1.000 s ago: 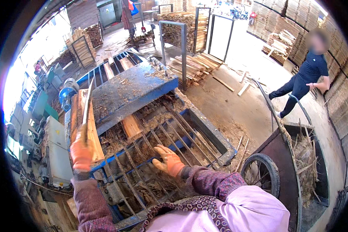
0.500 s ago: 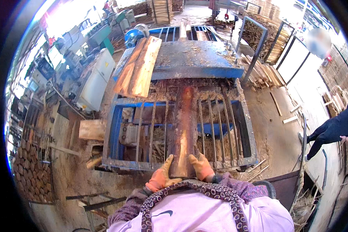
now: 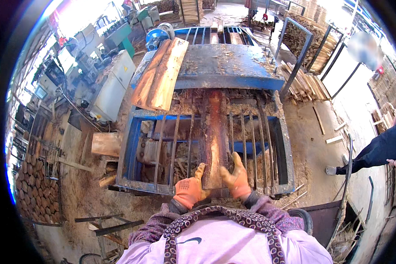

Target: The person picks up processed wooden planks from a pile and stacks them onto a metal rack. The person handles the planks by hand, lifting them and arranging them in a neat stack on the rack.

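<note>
A long log [image 3: 214, 154], bark-brown with a pale bare strip, lies lengthwise along the middle of a blue slatted machine bed [image 3: 123, 176]. Its far end runs under the machine's blue hood [image 3: 224, 66]. My left hand [image 3: 190, 189], in an orange and yellow work glove, is beside the log's near end with fingers apart. On the other side, my right hand [image 3: 236, 180] wears a matching glove. Its fingers point forward and its thumb is close against the log's edge; whether it touches is hard to tell.
Two rough boards [image 3: 160, 75] rest on the hood's left side. A blue motor [image 3: 156, 38] stands behind them. At left is a white cabinet [image 3: 114, 86]; stacked logs [image 3: 37, 191] lie farther left. A person in dark clothes [image 3: 374, 145] walks at right, near stacked planks [image 3: 306, 83].
The log has slid forward, farther under the hood. My hands have loosened from its near end, and the right fingers have stretched out. The person at right has shifted a leg leftward.
</note>
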### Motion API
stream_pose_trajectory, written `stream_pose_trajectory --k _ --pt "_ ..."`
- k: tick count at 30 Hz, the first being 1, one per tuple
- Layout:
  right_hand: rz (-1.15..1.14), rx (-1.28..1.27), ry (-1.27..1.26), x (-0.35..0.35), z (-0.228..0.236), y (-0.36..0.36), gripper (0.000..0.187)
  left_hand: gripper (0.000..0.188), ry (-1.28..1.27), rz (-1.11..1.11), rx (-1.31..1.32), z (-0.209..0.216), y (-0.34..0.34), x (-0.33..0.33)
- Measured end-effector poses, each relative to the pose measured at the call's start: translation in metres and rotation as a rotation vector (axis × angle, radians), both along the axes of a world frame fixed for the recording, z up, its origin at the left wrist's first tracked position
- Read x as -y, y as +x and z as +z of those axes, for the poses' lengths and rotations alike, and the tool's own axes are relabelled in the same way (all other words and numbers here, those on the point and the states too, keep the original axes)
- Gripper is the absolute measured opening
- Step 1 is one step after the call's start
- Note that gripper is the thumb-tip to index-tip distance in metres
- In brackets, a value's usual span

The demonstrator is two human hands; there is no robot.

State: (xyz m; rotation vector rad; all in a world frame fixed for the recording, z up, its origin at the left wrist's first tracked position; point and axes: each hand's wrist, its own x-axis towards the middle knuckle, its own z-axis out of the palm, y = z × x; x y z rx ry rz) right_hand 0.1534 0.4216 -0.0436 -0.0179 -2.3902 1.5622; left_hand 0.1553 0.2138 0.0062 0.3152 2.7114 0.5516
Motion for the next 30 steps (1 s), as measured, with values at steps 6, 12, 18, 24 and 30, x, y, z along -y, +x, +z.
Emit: stream_pose_trajectory --k 6,12,18,24,30 --pt "0.027 -0.157 0.648 0.02 -0.022 -0.049 0.063 0.104 -0.119 -0.176 -0.014 -0.015 -0.079 0.016" --pt "-0.011 -0.157 0.787 0.011 -0.02 -0.14 0.057 0.086 -0.317 -0.22 -0.863 0.063 -0.224 0.059" --pt "-0.116 0.026 0.635 0.013 -0.006 -0.191 0.067 0.057 -0.199 -0.097 -0.816 0.088 -0.284 0.095" --pt "0.369 0.494 -0.943 0.013 0.03 -0.123 0.067 0.071 1.433 0.323 0.019 0.077 -0.137 0.093" --pt "0.217 0.31 -0.545 0.059 -0.008 0.009 0.058 0.116 0.508 0.074 0.177 -0.032 0.036 0.061"
